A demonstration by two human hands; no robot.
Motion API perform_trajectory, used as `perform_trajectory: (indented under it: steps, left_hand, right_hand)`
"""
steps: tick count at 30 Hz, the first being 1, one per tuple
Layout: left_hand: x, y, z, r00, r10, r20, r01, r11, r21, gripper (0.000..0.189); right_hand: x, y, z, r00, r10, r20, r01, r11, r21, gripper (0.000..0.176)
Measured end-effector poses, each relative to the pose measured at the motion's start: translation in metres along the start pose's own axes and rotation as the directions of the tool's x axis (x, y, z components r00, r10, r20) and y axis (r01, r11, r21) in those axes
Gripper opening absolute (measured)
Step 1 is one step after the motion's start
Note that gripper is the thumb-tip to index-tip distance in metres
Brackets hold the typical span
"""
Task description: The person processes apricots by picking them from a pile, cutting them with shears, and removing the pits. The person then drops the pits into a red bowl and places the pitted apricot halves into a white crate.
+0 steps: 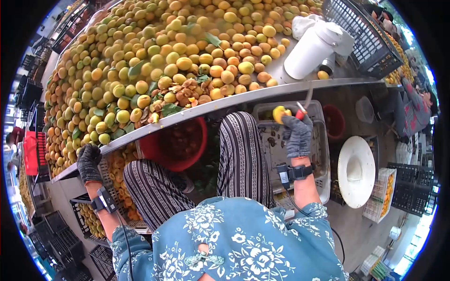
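Apricot (280,114): one, in right hand (297,136); knife (303,108): one.

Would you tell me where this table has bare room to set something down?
Bare metal shows only at the table's right end: a strip between the fruit pile and the white jug, and a sliver between jug and black crate. Leftward, fruit crowds it to the front edge, where the left hand rests; the right hand holds a fruit.

Yellow fruit (280,114), grey-gloved right hand (296,136), red bowl (176,143).
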State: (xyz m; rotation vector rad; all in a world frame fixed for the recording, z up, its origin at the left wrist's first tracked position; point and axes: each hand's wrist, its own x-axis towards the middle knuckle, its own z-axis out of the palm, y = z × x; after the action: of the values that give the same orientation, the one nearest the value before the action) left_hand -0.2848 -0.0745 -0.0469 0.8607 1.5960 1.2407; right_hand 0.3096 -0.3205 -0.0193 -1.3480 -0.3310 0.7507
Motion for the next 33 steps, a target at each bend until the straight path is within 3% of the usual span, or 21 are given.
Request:
perform_trajectory:
  steps: [1, 3, 6, 7, 10, 15, 22, 26, 33]
  left_hand:
    - [-0.005, 0.007, 0.013, 0.999, 0.031, -0.011, -0.031, 0.999, -0.024, 0.019]
    - [-0.004, 0.013, 0.030, 0.999, 0.050, 0.011, -0.049, 0.996, -0.072, 0.019]
    - [0.008, 0.019, 0.042, 0.989, 0.138, 0.061, -0.133, 0.988, -0.079, 0.026]
    - [0.011, 0.018, 0.042, 0.991, 0.116, 0.060, -0.109, 0.989, -0.103, 0.023]
    - [-0.001, 0.034, 0.054, 0.990, 0.132, 0.041, -0.126, 0.983, -0.133, 0.019]
    - [0.003, 0.037, 0.052, 0.984, 0.163, 0.076, -0.158, 0.985, -0.071, 0.021]
    - [-0.013, 0.044, 0.063, 0.990, 0.135, 0.039, -0.132, 0.990, -0.057, 0.018]
    - [-0.016, 0.049, 0.067, 0.985, 0.154, 0.080, -0.150, 0.988, -0.045, 0.018]
    - [-0.014, 0.045, 0.079, 0.981, 0.170, 0.093, -0.170, 0.985, -0.003, 0.021]
  right_hand:
    - [0.007, 0.014, -0.024, 1.000, 0.000, -0.010, 0.000, 1.000, -0.002, 0.026]
    - [0.027, 0.045, -0.065, 0.949, -0.019, -0.315, 0.006, 0.999, -0.043, 0.023]
    - [0.041, 0.058, -0.100, 0.900, 0.042, -0.433, -0.037, 0.999, 0.020, 0.023]
    - [0.042, 0.053, -0.107, 0.891, 0.138, -0.432, -0.128, 0.990, 0.053, 0.019]
    - [0.051, 0.057, -0.120, 0.880, 0.087, -0.468, -0.065, 0.996, 0.063, 0.018]
    - [0.074, 0.068, -0.138, 0.867, 0.132, -0.480, -0.112, 0.991, 0.069, 0.023]
    - [0.092, 0.066, -0.157, 0.833, 0.077, -0.548, -0.079, 0.997, 0.019, 0.014]
    - [0.104, 0.065, -0.177, 0.847, 0.053, -0.529, -0.034, 0.998, 0.047, 0.018]
    - [0.110, 0.047, -0.185, 0.829, 0.135, -0.543, -0.171, 0.985, -0.016, 0.024]
